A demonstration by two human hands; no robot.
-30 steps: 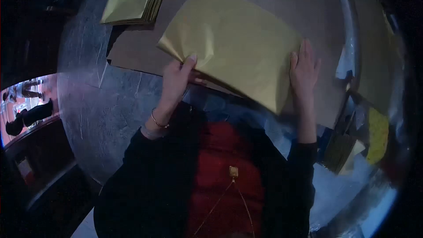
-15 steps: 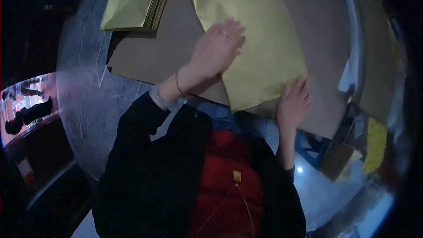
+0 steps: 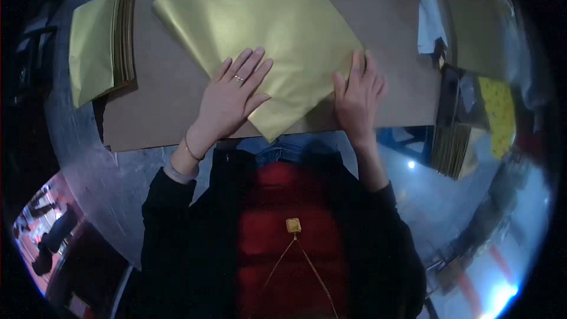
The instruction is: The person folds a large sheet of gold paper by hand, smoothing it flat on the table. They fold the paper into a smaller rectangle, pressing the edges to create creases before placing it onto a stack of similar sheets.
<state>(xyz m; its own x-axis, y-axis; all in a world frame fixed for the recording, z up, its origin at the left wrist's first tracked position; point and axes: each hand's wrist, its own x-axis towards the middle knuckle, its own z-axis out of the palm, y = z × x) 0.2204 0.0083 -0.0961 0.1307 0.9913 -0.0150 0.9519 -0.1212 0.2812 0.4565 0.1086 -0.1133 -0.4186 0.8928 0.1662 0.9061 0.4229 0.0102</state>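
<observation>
A large sheet of gold paper (image 3: 277, 29) lies on the brown cardboard (image 3: 401, 88) in front of me, one corner pointing towards my body. Its left edge looks curved over, like a fold. My left hand (image 3: 230, 94), with a ring and bracelets, rests flat on the paper's lower left part, fingers spread. At the right edge of the paper, my right hand (image 3: 360, 91) lies with its fingers stretched along the border and its thumb apart. Neither hand grips anything.
A stack of folded gold paper (image 3: 94, 47) sits at the left on the cardboard. On the right are a white strip (image 3: 431, 23), a bundle of brown sheets (image 3: 452, 150) and a yellow patterned piece (image 3: 496, 115). Grey floor (image 3: 118, 201) shows below the cardboard.
The view has shifted and turned. The gold sheet now lies more slanted, its near corner further left. My left hand has come down flat near its lower left edge; my right stays at the right edge.
</observation>
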